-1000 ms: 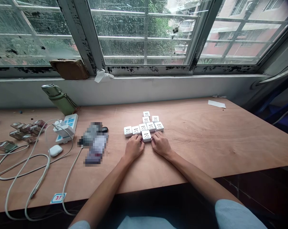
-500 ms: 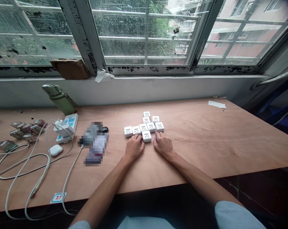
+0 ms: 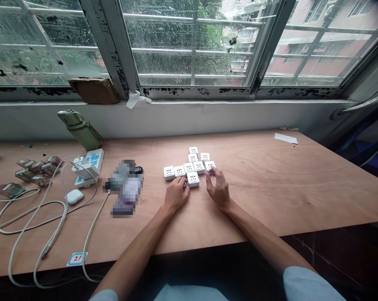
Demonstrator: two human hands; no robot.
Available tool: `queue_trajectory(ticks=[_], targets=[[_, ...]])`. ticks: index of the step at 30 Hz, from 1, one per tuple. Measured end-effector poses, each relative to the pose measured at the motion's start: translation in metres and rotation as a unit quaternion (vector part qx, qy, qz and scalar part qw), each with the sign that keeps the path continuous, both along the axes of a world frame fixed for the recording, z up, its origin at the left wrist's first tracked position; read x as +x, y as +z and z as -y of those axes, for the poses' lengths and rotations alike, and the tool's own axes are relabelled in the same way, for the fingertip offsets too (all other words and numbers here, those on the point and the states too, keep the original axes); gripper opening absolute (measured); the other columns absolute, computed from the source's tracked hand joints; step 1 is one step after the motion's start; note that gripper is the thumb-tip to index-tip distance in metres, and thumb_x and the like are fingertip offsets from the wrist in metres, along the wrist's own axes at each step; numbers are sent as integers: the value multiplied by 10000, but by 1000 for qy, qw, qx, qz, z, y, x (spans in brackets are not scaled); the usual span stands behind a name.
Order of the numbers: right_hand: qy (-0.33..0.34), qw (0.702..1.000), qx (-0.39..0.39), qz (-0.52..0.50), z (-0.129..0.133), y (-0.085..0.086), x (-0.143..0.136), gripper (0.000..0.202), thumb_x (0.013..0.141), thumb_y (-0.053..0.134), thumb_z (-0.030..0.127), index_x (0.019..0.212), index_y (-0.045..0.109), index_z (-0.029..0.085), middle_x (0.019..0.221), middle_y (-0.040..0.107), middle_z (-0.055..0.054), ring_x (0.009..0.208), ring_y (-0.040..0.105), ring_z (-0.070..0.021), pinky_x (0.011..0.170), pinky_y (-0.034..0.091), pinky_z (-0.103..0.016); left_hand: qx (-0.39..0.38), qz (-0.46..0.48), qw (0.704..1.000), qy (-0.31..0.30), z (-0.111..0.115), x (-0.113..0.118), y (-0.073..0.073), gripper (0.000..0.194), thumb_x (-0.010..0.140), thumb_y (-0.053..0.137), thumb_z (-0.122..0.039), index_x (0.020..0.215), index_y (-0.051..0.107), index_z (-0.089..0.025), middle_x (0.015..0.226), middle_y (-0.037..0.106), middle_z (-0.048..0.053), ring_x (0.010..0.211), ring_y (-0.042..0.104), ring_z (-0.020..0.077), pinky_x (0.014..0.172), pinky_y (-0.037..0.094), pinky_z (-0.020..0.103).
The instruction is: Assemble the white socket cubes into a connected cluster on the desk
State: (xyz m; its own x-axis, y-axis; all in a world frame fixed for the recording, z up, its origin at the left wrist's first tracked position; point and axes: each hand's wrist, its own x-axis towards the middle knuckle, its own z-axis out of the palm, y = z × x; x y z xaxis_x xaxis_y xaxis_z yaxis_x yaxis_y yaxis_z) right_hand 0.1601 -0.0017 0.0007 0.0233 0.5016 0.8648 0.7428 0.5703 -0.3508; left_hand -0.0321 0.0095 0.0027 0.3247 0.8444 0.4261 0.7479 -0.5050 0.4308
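Observation:
Several white socket blocks with dark slots sit face up in a cross-like cluster, among them a front socket block (image 3: 193, 179) and a right-end socket block (image 3: 209, 164). My left hand (image 3: 175, 194) rests on the table just left of the front block, fingers curled together. Whatever its fingertips hold, if anything, is hidden. My right hand (image 3: 218, 188) is pinched in front of the right-end block and partly covers it. A tiny purplish thing (image 3: 210, 172) shows at its fingertips, too small to name.
Left of the blocks lie pixelated items (image 3: 126, 188), a white power strip (image 3: 95, 161), a white case (image 3: 74, 196), looped cables (image 3: 55, 242) and clear plastic pieces (image 3: 35, 170). A green flask (image 3: 84, 131) leans against the wall. A paper strip (image 3: 286, 138) lies far right.
My right hand has lifted slightly and shifted right, its fingers moving from beside the front block toward the right-end block. My left hand has stayed in place. The view has shifted slightly.

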Motion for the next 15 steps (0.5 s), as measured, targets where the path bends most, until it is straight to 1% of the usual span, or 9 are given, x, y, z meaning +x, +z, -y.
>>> queue_trajectory(ticks=[5, 9, 12, 15], targets=[[2, 1000, -11, -12, -1, -1, -3, 413, 973, 416, 199, 1385, 394, 194, 1152, 626, -145, 1090, 630, -264, 892, 582, -456, 11, 32, 999, 7, 1, 0, 1, 174, 921, 465, -196, 1042, 589, -209, 1001, 645, 53, 871, 624, 181, 759, 510, 297], [10, 1000, -4, 1, -2, 2, -6, 424, 972, 388, 163, 1396, 385, 180, 1178, 609, -159, 1159, 592, -264, 921, 572, -456, 19, 23, 1000, -10, 2, 1, 3, 258, 958, 429, -222, 1178, 562, -224, 1059, 629, 57, 933, 623, 176, 794, 513, 283], [16, 1000, -2, 14, -2, 4, -8, 440, 971, 378, 151, 1410, 371, 168, 1173, 604, -166, 1177, 578, -266, 931, 565, -463, 16, 9, 1000, -19, 3, 2, 3, 270, 969, 425, -248, 1202, 560, -229, 1050, 617, 58, 925, 620, 173, 771, 514, 272], [38, 999, -22, 28, -6, 6, -10, 466, 973, 368, 159, 1438, 336, 173, 1179, 605, -166, 1150, 591, -260, 929, 562, -460, 12, 8, 1000, -20, 3, 2, 3, 261, 969, 430, -256, 1185, 573, -226, 1043, 612, 58, 892, 622, 168, 757, 516, 271]])
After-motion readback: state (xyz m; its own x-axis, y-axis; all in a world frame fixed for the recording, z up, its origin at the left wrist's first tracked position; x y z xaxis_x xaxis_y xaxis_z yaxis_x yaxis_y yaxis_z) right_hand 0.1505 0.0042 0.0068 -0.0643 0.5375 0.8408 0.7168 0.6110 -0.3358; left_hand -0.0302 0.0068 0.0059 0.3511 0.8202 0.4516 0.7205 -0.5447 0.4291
